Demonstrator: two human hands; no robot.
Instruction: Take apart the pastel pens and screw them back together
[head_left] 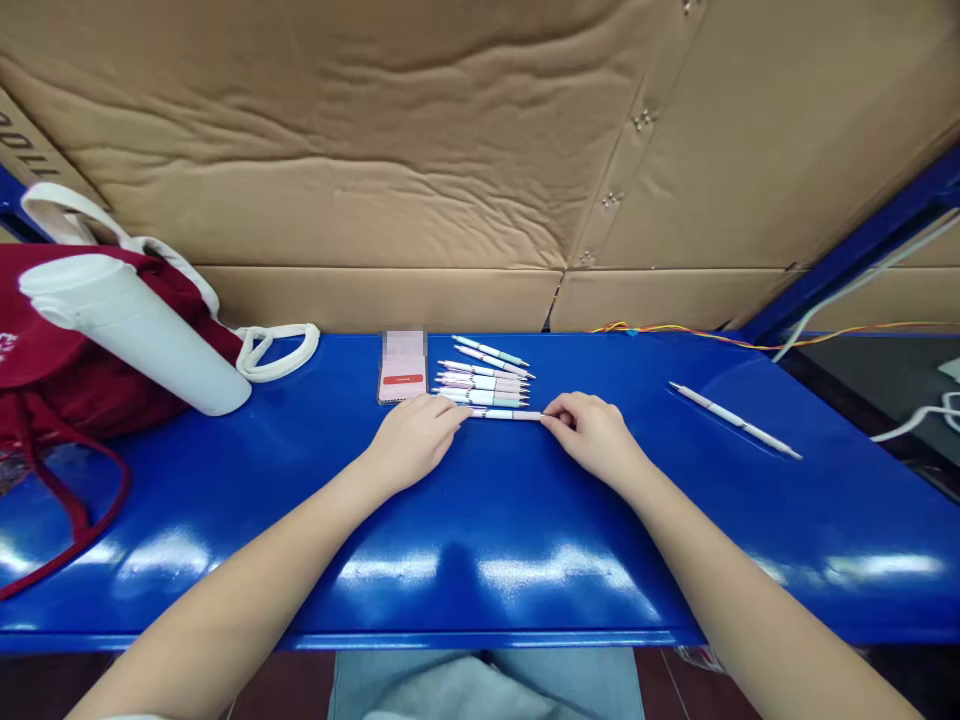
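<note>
Left hand, right hand hold pen between (endwise).

A glossy blue table stands against a wall of wrinkled cardboard, catching light reflections.

Left hand, right hand bare; both forearms bare up past elbows; light grey-blue trousers, prob. denim, w/ creased fabric at lap.
</note>
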